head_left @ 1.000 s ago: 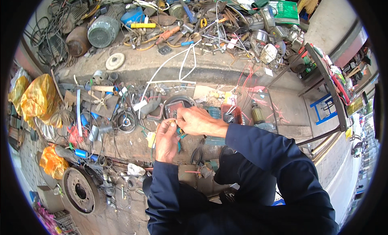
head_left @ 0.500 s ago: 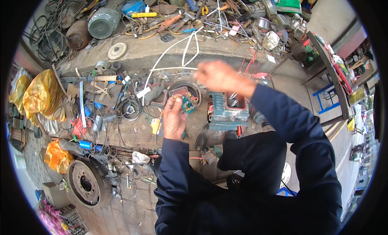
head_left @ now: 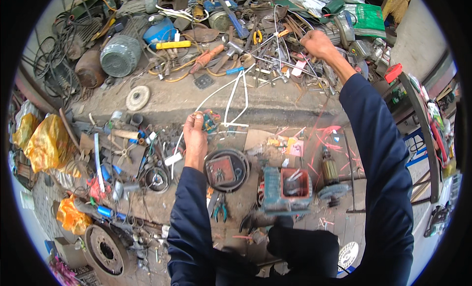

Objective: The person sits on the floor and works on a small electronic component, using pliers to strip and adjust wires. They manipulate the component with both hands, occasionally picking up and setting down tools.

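Note:
My left hand [head_left: 195, 138] is raised over the near ledge, thumb and fingers pinched on a small teal part with coloured wires [head_left: 210, 121]; its exact kind is unclear. My right hand [head_left: 318, 45] reaches far out over the tool heap at the back, its fingers curled down among thin metal tools. What those fingers hold, if anything, is hidden. Below and between my arms stands a teal motor housing [head_left: 275, 190] with a red-rimmed opening. Left of it, a round black pan [head_left: 246, 172] holds a reddish square box [head_left: 220, 169].
Blue-handled pliers [head_left: 221, 211] lie below the pan. A motor rotor [head_left: 329, 168] stands right of the housing. White tubing [head_left: 231, 100] loops over the step edge. A hammer [head_left: 232, 51], a yellow-handled tool [head_left: 173, 45] and a grey motor [head_left: 120, 56] crowd the back. A dark metal frame [head_left: 418, 119] stands at right.
My right hand has swung from above the pan and housing to the far tool heap. My left hand has lifted forward and left with the teal part. The view has shifted.

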{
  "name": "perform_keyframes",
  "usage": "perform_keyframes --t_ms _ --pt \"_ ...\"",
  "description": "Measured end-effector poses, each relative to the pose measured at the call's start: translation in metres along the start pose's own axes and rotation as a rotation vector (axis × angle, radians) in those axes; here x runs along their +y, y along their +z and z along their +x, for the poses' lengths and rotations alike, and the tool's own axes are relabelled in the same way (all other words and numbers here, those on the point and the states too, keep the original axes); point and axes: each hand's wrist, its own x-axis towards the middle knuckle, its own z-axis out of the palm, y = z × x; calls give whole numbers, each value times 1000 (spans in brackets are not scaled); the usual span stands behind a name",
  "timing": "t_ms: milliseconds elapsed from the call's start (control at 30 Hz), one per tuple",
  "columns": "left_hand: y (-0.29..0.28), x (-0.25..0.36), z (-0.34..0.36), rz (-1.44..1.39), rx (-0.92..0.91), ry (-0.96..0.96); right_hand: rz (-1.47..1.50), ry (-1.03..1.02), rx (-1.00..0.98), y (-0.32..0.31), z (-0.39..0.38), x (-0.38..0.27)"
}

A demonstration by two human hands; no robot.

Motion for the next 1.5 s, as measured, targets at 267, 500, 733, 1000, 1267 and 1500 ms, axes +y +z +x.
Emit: perform_keyframes --t_ms 267,500,733,1000,1267,1500 --pt "-19 -73 160 306 -43 65 346 65 6 77 139 32" --pt "-29 -101 167 620 -42 336 628 99 130 167 248 68" --pt "-10 -103 168 764 166 297 291 -10 137 250 350 109" --pt "-8 -99 169 757 179 254 -58 397 -63 283 344 56" --pt "-6 -97 167 769 211 220 -191 427 89 306 333 38" --pt "-9 -102 167 803 237 261 826 482 189 252 323 49"
